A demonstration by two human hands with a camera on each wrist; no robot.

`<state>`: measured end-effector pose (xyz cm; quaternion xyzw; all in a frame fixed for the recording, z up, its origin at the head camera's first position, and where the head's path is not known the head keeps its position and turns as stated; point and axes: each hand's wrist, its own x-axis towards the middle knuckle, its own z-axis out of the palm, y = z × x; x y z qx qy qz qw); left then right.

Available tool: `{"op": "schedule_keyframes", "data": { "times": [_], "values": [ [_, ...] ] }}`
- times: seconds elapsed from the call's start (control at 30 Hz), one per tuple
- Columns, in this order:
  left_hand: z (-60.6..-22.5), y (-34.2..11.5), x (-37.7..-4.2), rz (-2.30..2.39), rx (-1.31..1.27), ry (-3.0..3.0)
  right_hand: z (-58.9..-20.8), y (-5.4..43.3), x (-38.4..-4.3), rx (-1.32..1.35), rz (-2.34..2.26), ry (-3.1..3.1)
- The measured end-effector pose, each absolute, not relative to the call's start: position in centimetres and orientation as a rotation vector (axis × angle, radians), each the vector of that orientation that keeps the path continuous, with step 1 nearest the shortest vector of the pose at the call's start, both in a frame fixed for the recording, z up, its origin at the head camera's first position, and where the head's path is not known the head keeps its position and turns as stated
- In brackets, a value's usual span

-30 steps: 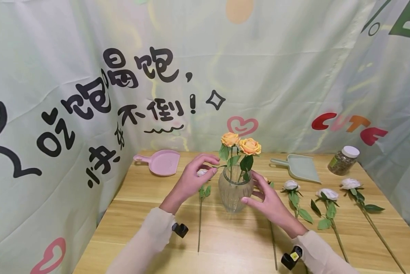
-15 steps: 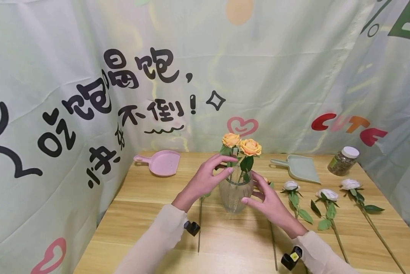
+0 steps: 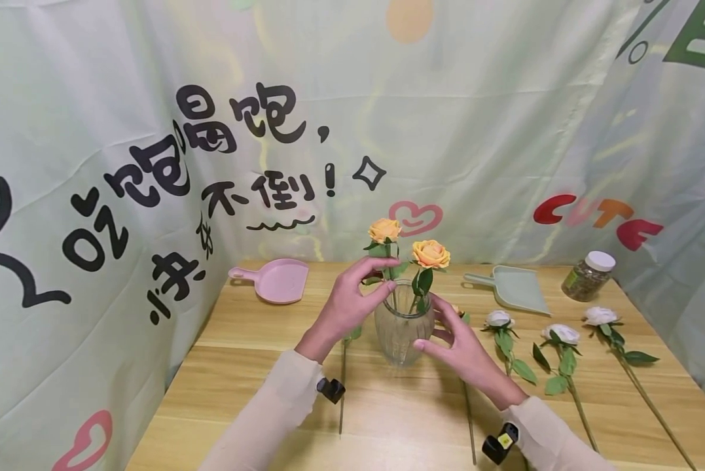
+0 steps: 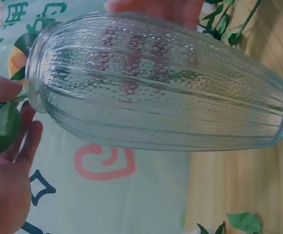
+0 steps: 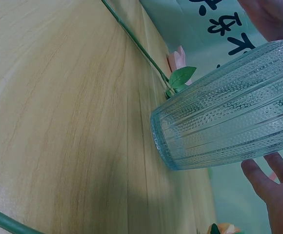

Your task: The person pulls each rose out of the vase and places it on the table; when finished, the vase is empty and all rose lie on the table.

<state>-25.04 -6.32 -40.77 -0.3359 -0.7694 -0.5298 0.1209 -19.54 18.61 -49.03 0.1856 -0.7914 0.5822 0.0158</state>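
In the head view, a ribbed clear glass vase stands upright on the table, with two orange roses in it. My right hand holds the vase from the right side, fingers around its wall and thumb at the front. At the vase mouth, my left hand pinches the stem of the left orange rose, which rises higher than the right orange rose. The left wrist view shows a green leaf between the left hand's fingers, beside the vase rim.
Pale roses lie at right, one being the middle rose. A flower stem lies left of the vase, its bloom hidden by my hand. Behind are a pink dustpan, a green dustpan and a lidded jar.
My left hand has moved right to the left orange rose and taken its stem. That rose has risen and shifted left. The right hand and vase have stayed put.
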Motion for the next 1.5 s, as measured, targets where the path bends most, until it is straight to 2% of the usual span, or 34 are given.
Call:
{"op": "schedule_keyframes", "data": {
  "times": [1.07, 1.5],
  "values": [
    [-40.3, -5.8, -24.7, -1.948, -0.973, -1.939, -49.2, 18.6, -19.5, 0.578, 1.81, -2.452],
    [-39.1, -5.9, -24.4, -1.815, -0.865, -1.932, -49.1, 18.6, -19.5, 0.561, 1.818, -2.454]
  ]
}}
